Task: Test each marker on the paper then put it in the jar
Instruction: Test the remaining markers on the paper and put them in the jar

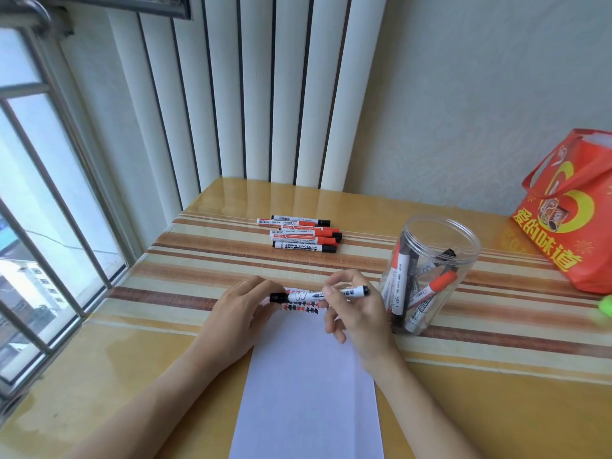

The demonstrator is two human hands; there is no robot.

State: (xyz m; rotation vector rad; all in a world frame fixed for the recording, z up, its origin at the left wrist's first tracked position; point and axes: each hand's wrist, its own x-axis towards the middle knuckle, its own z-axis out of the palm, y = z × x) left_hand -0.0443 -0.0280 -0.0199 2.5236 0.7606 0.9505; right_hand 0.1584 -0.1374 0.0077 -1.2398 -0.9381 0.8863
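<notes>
Left hand: your left hand point(238, 304) pinches the black cap of a white-barrelled whiteboard marker point(319, 294).
Right hand: your right hand point(356, 308) grips its barrel.
Below: white paper sheet point(308, 376).

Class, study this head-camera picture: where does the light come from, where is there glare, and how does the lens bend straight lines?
Head view: daylight enters from the window on the left; soft glare sheens the glossy table near the wall; the wide lens bows the window bars and splays the wall panels; the hands, marker and jar look sharp.
</notes>
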